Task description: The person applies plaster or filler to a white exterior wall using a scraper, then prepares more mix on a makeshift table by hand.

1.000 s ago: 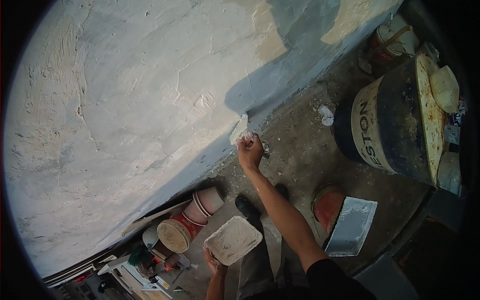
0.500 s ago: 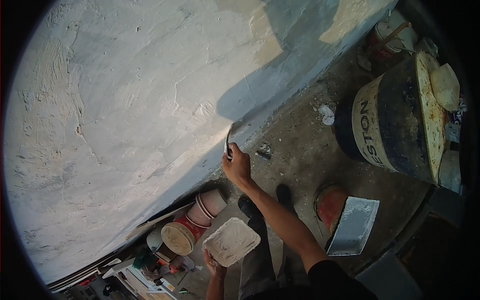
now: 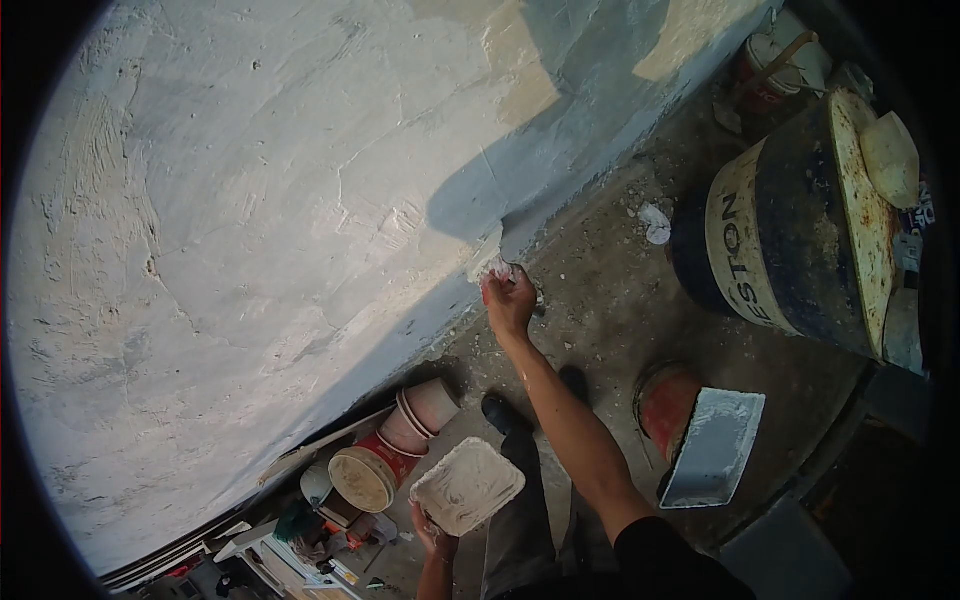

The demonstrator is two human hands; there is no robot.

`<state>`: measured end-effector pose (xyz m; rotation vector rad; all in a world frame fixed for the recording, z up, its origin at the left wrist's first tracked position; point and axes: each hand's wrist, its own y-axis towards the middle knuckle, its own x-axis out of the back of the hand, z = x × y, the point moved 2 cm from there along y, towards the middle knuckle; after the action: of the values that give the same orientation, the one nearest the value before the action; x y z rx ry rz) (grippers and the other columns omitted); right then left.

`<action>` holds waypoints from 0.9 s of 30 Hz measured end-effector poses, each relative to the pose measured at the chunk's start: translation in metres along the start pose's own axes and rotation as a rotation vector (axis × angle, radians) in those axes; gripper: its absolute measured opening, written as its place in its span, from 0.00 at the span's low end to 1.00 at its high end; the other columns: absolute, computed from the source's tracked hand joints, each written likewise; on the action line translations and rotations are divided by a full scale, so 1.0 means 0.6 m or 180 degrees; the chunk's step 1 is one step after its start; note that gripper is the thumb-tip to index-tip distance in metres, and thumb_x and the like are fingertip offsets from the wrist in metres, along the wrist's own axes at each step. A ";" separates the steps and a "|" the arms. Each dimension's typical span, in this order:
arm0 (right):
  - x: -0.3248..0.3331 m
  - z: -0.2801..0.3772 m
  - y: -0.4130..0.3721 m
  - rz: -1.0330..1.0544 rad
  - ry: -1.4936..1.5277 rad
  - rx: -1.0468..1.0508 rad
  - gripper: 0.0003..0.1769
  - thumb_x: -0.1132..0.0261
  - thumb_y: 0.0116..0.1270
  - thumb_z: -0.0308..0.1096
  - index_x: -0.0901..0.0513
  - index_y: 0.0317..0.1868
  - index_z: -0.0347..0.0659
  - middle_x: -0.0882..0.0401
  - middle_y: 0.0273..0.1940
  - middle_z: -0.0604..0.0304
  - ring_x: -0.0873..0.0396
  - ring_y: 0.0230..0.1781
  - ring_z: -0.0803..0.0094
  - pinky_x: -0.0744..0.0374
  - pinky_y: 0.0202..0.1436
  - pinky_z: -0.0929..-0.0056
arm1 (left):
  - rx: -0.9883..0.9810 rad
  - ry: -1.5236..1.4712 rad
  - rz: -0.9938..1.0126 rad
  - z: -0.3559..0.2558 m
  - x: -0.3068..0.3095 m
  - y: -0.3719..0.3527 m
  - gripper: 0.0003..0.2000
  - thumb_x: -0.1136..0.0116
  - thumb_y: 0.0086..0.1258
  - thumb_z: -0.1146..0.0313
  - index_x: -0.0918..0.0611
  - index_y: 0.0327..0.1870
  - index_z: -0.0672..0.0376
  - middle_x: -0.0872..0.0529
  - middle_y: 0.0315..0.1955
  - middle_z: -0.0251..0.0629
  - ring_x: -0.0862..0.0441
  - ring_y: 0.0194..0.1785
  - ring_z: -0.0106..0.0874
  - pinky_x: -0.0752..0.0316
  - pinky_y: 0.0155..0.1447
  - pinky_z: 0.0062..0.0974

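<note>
My right hand [image 3: 512, 302] is closed around a plaster-smeared putty knife [image 3: 494, 266] with some red at its handle. The blade is at the low part of the white wall [image 3: 300, 200], near where it meets the floor; whether it touches cannot be told exactly. Low in the view, my left hand [image 3: 435, 538] grips the edge of a shallow rectangular tub [image 3: 468, 486]. Whitish plaster coats the tub's inside and rim. The fingers under the tub are partly hidden.
To the right stands a large dark blue drum [image 3: 790, 225] with a cream band. A grey tray [image 3: 713, 448] rests on a red bucket [image 3: 667, 412]. Stacked buckets [image 3: 405, 425] lie along the wall near my feet. Rubble and a white scrap [image 3: 655, 225] are on the floor.
My right hand has shifted right and slightly up along the wall's base, and the putty knife has turned, showing plaster and red. The left hand and tub have hardly moved.
</note>
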<state>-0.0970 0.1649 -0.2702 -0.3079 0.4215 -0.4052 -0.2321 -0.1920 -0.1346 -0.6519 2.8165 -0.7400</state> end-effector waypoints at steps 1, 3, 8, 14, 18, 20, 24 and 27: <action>-0.004 -0.004 -0.004 0.0087 -0.0231 0.0176 0.06 0.38 0.65 0.22 0.22 0.42 0.31 0.17 0.30 0.59 0.21 0.30 0.79 0.23 0.33 0.75 | 0.0030 0.0187 -0.0072 -0.001 -0.001 0.001 0.50 0.47 0.58 0.25 0.39 0.69 0.61 0.31 0.64 0.46 0.29 0.66 0.43 0.30 0.68 0.46; -0.020 -0.005 -0.016 0.0222 -0.0525 0.0531 0.05 0.37 0.65 0.22 0.22 0.41 0.31 0.15 0.31 0.57 0.19 0.31 0.78 0.22 0.33 0.73 | 0.0037 0.0057 -0.0077 -0.005 -0.008 0.000 0.51 0.47 0.57 0.25 0.39 0.69 0.62 0.31 0.64 0.47 0.28 0.65 0.43 0.30 0.68 0.46; -0.092 0.058 -0.064 0.0603 -0.1086 0.0855 0.07 0.35 0.66 0.25 0.24 0.39 0.28 0.15 0.31 0.55 0.19 0.34 0.80 0.23 0.37 0.78 | 0.0077 0.0106 -0.0121 0.005 0.005 -0.001 0.52 0.48 0.57 0.24 0.39 0.69 0.62 0.31 0.64 0.47 0.28 0.65 0.43 0.30 0.68 0.46; -0.122 0.087 -0.103 0.0908 -0.1080 0.0926 0.09 0.35 0.66 0.25 0.25 0.40 0.27 0.15 0.30 0.53 0.17 0.33 0.78 0.21 0.34 0.75 | -0.0015 0.0052 0.0018 -0.005 -0.007 -0.004 0.50 0.49 0.59 0.25 0.40 0.70 0.61 0.31 0.64 0.46 0.28 0.66 0.43 0.30 0.68 0.46; -0.087 0.111 -0.133 0.0966 -0.0735 0.0670 0.09 0.36 0.66 0.24 0.25 0.43 0.29 0.15 0.30 0.54 0.17 0.31 0.79 0.21 0.32 0.78 | 0.0354 -0.0178 -0.0149 -0.002 -0.005 0.001 0.45 0.52 0.65 0.28 0.38 0.69 0.62 0.31 0.64 0.45 0.28 0.66 0.43 0.30 0.68 0.46; -0.044 0.109 -0.130 0.0832 -0.0565 0.0402 0.08 0.36 0.66 0.24 0.23 0.43 0.31 0.16 0.28 0.58 0.19 0.28 0.80 0.22 0.30 0.79 | 0.0169 -0.0114 -0.0071 0.006 0.000 0.000 0.42 0.55 0.68 0.31 0.37 0.69 0.62 0.30 0.64 0.45 0.28 0.66 0.42 0.30 0.68 0.45; 0.087 0.141 -0.115 0.0351 0.0578 -0.0555 0.08 0.34 0.65 0.23 0.20 0.45 0.36 0.17 0.40 0.62 0.18 0.38 0.78 0.21 0.45 0.78 | -0.0150 -0.0204 0.0104 -0.011 -0.008 -0.001 0.34 0.63 0.76 0.38 0.34 0.67 0.62 0.27 0.62 0.45 0.26 0.64 0.40 0.28 0.66 0.43; 0.208 0.244 -0.140 0.0199 0.1176 -0.0958 0.13 0.36 0.66 0.23 0.22 0.51 0.36 0.18 0.46 0.59 0.18 0.43 0.73 0.20 0.48 0.73 | -0.0416 0.0320 0.0204 -0.067 -0.055 0.001 0.29 0.66 0.79 0.43 0.32 0.64 0.62 0.25 0.60 0.44 0.24 0.62 0.38 0.27 0.65 0.40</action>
<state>0.0469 0.0660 -0.1536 -0.5132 0.8558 -0.3370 -0.2130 -0.1593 -0.0990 -0.5551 2.9824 -0.5975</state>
